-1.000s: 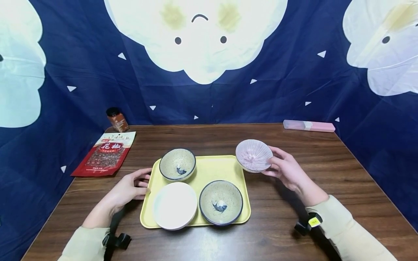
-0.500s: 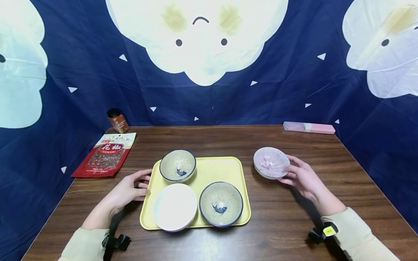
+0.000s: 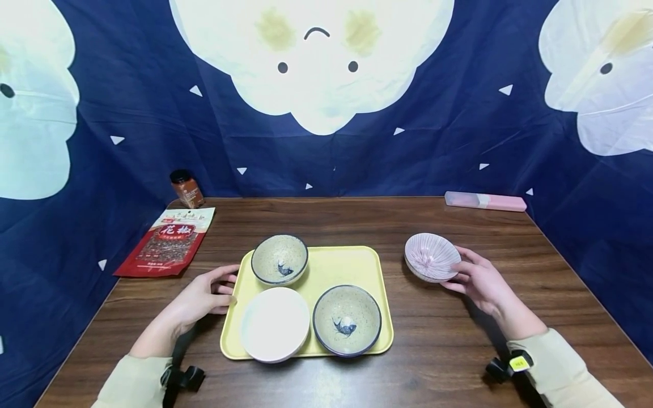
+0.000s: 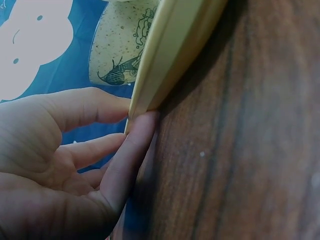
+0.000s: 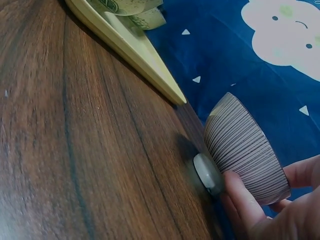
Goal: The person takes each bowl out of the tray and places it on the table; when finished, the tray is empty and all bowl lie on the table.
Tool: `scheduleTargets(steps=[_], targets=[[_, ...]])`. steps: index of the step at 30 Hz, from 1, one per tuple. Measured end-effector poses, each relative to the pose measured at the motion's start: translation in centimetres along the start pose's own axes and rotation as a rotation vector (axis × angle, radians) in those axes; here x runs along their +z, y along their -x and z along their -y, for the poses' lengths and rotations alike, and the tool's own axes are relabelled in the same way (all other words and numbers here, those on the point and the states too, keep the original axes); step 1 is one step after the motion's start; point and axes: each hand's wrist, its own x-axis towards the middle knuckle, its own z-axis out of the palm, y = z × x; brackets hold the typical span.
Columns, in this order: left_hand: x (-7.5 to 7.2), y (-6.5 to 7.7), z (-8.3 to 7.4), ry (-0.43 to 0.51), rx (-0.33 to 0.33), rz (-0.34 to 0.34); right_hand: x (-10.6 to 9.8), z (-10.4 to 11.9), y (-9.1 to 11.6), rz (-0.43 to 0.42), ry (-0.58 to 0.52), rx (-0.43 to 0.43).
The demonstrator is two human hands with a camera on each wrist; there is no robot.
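My right hand (image 3: 482,286) holds a small purple-white striped bowl (image 3: 430,256) by its right side, upright to the right of the tray. In the right wrist view, fingers and thumb grip the striped wall from rim to near the foot, which is close over the table. My left hand (image 3: 204,297) pinches the left edge of a yellow tray (image 3: 347,266); in the left wrist view, the thumb (image 4: 132,155) is at its underside and the fingers at its rim. On the tray stand two speckled fish-pattern bowls, one back left (image 3: 279,255), one front right (image 3: 348,311), and a white bowl (image 3: 275,324) front left.
A red-and-white spice packet (image 3: 168,243) lies at the left of the wooden table (image 3: 326,221), with a black-lidded jar (image 3: 187,188) behind it. A pink-and-clear long case (image 3: 484,201) lies at the back right. A blue cloud-print cloth (image 3: 326,158) hangs behind.
My right hand has carried the striped bowl rightward and lower, away from the tray's back right corner. The left hand and the tray stay as they were.
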Motion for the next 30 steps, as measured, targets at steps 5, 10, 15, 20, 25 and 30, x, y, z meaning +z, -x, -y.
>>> scheduleTargets(steps=[5,10,15,20,25,30], targets=[[0.0,0.2,0.0,0.003,-0.002,-0.005,0.0,0.0,-0.1,0.017,-0.009,0.001],[-0.1,0.4,0.0,0.009,-0.011,-0.008,-0.1,-0.1,-0.2,0.035,-0.016,0.014],[-0.1,0.4,0.0,0.009,-0.009,-0.007,-0.5,0.0,-0.2,0.018,0.082,0.023],[0.0,0.4,0.0,0.023,0.001,-0.003,-0.9,0.7,-0.4,-0.065,0.166,-0.04],[-0.1,0.3,0.1,0.031,0.011,-0.002,-0.7,2.0,-0.5,-0.185,0.117,-0.209],[-0.1,0.1,0.3,0.047,0.006,-0.004,1.3,3.8,-0.7,-0.209,0.093,-0.354]])
